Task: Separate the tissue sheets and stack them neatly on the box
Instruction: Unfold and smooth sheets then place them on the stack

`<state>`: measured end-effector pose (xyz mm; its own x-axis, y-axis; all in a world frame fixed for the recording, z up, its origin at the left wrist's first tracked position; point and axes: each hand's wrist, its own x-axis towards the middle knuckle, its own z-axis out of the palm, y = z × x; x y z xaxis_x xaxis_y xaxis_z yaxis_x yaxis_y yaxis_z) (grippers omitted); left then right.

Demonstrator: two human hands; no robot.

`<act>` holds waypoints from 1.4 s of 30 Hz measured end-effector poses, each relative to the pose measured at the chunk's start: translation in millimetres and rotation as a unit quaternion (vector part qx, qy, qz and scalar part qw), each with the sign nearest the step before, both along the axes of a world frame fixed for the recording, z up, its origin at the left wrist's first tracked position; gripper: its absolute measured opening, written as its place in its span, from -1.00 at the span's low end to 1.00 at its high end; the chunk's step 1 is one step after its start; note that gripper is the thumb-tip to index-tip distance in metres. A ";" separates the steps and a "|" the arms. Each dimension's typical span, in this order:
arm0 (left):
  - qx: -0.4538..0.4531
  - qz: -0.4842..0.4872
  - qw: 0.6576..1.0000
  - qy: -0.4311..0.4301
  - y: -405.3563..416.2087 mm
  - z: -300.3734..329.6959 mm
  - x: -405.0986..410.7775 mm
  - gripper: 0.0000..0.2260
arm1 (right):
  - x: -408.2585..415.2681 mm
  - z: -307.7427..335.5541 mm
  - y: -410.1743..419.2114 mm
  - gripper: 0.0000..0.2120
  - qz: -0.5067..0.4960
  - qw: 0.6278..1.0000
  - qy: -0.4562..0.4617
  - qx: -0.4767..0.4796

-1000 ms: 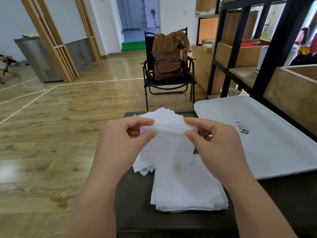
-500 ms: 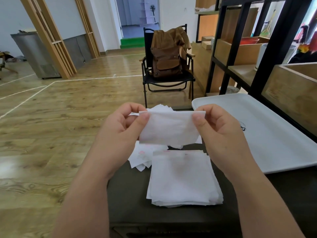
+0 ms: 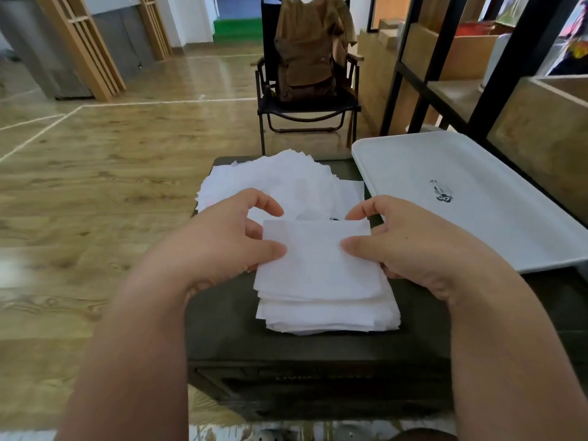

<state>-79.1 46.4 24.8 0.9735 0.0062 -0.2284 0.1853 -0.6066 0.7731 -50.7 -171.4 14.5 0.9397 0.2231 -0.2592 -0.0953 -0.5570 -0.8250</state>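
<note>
From my head view, my left hand [image 3: 219, 237] and my right hand [image 3: 410, 246] meet over the near stack of tissue sheets [image 3: 327, 310], which lies on the dark box [image 3: 318, 351] in front of me. Between them I hold a single tissue sheet [image 3: 318, 249] lying flat on top of that stack: the fingers [image 3: 270, 249] of my left hand are curled, thumb pressing the sheet's left edge with the forefinger arched above its far left corner, and my right hand mirrors this, thumb on the right edge and forefinger bent toward the far right corner. Whether the lower fingers of either hand reach beneath the sheet I cannot tell, as the paper hides them. Farther away on the same box lies a looser, fanned pile of tissues [image 3: 280, 183], its edges splayed to the left and far side. To the right, touching the box's far right corner, a white tray [image 3: 413, 160] sits with a small dark printed mark on it. Beyond the box, on the wooden floor [image 3: 95, 173], stands a black folding chair [image 3: 305, 109] carrying a brown backpack [image 3: 305, 52]. A black-framed shelf [image 3: 445, 58] with wooden compartments runs along the right side, just behind the tray.
</note>
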 end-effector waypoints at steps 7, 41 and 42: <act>0.054 -0.018 0.997 0.049 -4.8 -1.5 -0.9 -0.59 | 1.1 -2.2 -2.2 -0.70 0.020 0.997 0.008 -0.081; -0.076 0.316 0.931 -0.168 40.3 -61.9 46.8 -0.88 | 8.2 -6.0 5.9 -0.79 -0.117 0.981 -0.150 -0.045; -0.090 0.316 0.928 -0.175 39.1 -61.0 47.1 -0.89 | 8.0 -6.1 5.9 -0.79 -0.117 0.981 -0.152 -0.042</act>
<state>-32.1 85.5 -36.2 0.8035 0.5934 0.0483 0.1784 -0.3174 0.9314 -42.7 -165.5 8.4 0.9993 -0.0174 0.0321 0.0146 -0.6162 -0.7875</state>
